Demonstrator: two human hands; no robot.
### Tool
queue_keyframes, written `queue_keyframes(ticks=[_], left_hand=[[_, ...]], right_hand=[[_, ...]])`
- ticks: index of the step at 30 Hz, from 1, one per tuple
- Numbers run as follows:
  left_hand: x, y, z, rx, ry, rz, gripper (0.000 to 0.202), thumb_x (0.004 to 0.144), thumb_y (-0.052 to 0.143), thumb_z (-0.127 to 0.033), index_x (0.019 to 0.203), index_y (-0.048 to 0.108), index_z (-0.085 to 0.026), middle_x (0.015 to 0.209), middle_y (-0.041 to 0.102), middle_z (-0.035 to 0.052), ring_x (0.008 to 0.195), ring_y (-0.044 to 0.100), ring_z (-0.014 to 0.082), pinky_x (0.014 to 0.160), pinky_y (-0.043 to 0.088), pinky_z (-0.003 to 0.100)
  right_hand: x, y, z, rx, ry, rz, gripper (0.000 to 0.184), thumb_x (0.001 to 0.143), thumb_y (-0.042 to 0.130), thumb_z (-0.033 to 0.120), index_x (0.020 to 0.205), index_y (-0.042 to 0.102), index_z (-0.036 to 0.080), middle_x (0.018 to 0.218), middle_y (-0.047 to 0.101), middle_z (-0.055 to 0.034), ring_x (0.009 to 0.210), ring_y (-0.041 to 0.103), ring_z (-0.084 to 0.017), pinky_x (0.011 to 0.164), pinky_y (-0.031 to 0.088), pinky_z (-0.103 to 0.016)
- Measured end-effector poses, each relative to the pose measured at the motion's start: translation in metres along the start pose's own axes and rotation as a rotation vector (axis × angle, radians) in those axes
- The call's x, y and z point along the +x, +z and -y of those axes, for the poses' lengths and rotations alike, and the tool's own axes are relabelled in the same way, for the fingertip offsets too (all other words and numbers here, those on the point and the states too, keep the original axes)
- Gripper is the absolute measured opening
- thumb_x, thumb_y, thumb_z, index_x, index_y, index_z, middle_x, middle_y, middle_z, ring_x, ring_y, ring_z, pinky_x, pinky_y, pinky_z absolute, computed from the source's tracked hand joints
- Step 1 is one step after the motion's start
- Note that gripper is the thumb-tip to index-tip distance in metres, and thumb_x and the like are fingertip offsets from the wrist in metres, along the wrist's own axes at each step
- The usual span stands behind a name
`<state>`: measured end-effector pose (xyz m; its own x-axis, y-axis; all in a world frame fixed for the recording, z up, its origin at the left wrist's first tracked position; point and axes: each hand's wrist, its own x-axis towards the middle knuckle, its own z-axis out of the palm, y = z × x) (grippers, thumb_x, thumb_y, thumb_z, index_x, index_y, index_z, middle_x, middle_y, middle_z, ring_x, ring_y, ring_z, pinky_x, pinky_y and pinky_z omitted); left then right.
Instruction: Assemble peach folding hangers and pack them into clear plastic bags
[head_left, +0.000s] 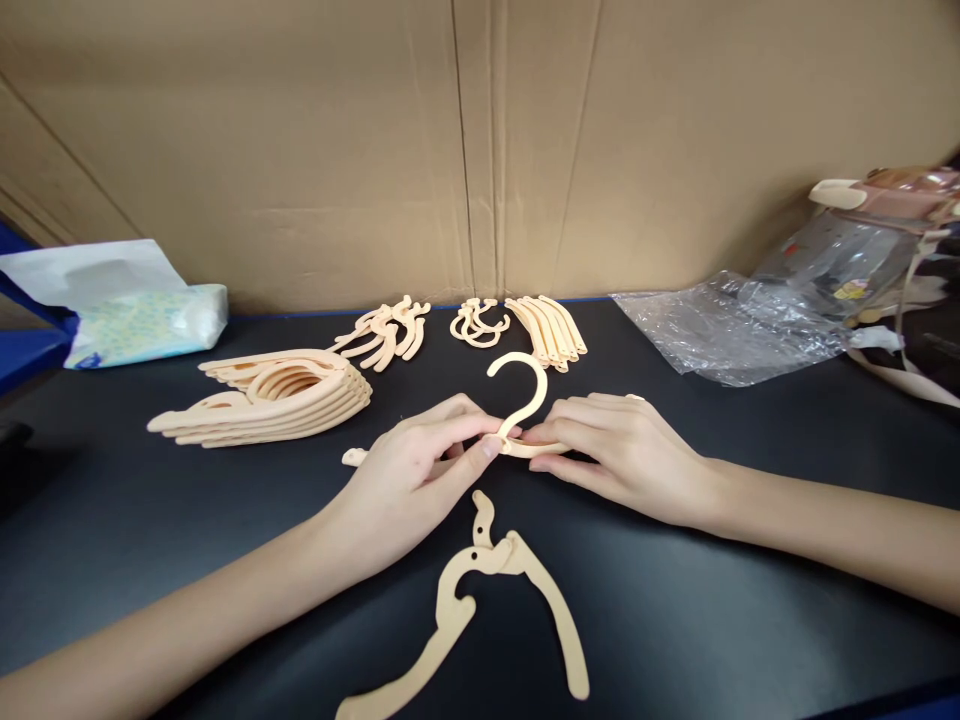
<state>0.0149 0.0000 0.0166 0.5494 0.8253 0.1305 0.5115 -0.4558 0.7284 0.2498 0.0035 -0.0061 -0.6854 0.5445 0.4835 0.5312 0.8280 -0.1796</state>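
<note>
Both my hands hold a beige plastic hanger (534, 395) over the middle of the black table, its hook pointing up and away from me. My left hand (424, 455) pinches it at the base of the hook between thumb and fingers. A pale arm end sticks out left of that hand. My right hand (626, 450) grips the right arm of the hanger, its fingers closed round it. Nearer to me lies another beige hanger (450, 590), its arms spread and a short jointed piece pointing away; its left arm runs out of the frame's bottom.
At left is a stack of folded hangers (277, 410), with a tissue pack (142, 320) behind. Along the back lie loose hanger pieces (390, 330), several hooks (480, 322) and a row of arms (551, 330). Clear plastic wrap (735, 325) and a bottle (847, 250) stand right.
</note>
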Motion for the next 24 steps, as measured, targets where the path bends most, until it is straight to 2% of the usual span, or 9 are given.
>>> queue_keyframes(ticks=[2, 8, 11, 17, 22, 24], left_hand=[[0.001, 0.000, 0.002, -0.016, 0.000, 0.020, 0.030, 0.100, 0.045, -0.037, 0.097, 0.072, -0.022, 0.092, 0.061, -0.0001, 0.077, 0.057, 0.0116, 0.065, 0.042, 0.023], [0.003, -0.005, 0.005, -0.202, -0.068, 0.118, 0.029, 0.098, 0.052, -0.038, 0.106, 0.072, -0.019, 0.093, 0.063, -0.0006, 0.060, 0.053, 0.0066, 0.055, 0.044, 0.020], [0.004, -0.007, 0.003, -0.258, -0.098, 0.122, 0.029, 0.096, 0.054, -0.038, 0.105, 0.073, -0.018, 0.092, 0.064, -0.0004, 0.057, 0.053, 0.0059, 0.054, 0.045, 0.019], [0.005, -0.008, 0.001, -0.258, -0.129, 0.118, 0.028, 0.092, 0.057, -0.038, 0.100, 0.075, -0.018, 0.079, 0.062, -0.0026, 0.054, 0.052, 0.0060, 0.052, 0.042, 0.019], [0.009, -0.011, -0.002, -0.242, -0.179, 0.179, 0.028, 0.090, 0.057, -0.039, 0.097, 0.075, -0.019, 0.060, 0.059, -0.0051, 0.054, 0.054, 0.0088, 0.052, 0.042, 0.018], [0.010, -0.012, -0.005, -0.250, -0.198, 0.203, 0.027, 0.089, 0.058, -0.038, 0.096, 0.075, -0.019, 0.059, 0.062, -0.0046, 0.057, 0.057, 0.0102, 0.050, 0.041, 0.018]], right_hand=[[0.000, 0.000, 0.000, -0.008, -0.010, -0.003, 0.021, 0.099, 0.056, 0.029, 0.112, 0.068, 0.018, 0.091, 0.073, -0.0022, 0.076, 0.066, -0.013, 0.066, 0.043, -0.026], [-0.001, 0.000, 0.000, -0.027, -0.026, -0.003, 0.022, 0.098, 0.057, 0.030, 0.112, 0.068, 0.017, 0.092, 0.073, -0.0016, 0.078, 0.066, -0.013, 0.067, 0.041, -0.026], [-0.001, -0.001, 0.001, -0.048, -0.032, -0.010, 0.020, 0.099, 0.056, 0.029, 0.110, 0.069, 0.018, 0.088, 0.072, -0.0005, 0.076, 0.063, -0.013, 0.070, 0.038, -0.028], [0.001, -0.003, 0.001, -0.120, -0.068, -0.034, 0.021, 0.101, 0.051, 0.027, 0.104, 0.070, 0.019, 0.086, 0.071, 0.0000, 0.075, 0.058, -0.013, 0.083, 0.033, -0.032], [0.000, -0.003, 0.002, -0.149, -0.080, -0.060, 0.022, 0.101, 0.052, 0.027, 0.100, 0.071, 0.017, 0.084, 0.070, 0.0003, 0.074, 0.056, -0.013, 0.085, 0.033, -0.032], [0.000, -0.003, 0.003, -0.163, -0.077, -0.063, 0.024, 0.102, 0.050, 0.028, 0.099, 0.070, 0.016, 0.084, 0.070, 0.0001, 0.073, 0.056, -0.012, 0.084, 0.033, -0.031]])
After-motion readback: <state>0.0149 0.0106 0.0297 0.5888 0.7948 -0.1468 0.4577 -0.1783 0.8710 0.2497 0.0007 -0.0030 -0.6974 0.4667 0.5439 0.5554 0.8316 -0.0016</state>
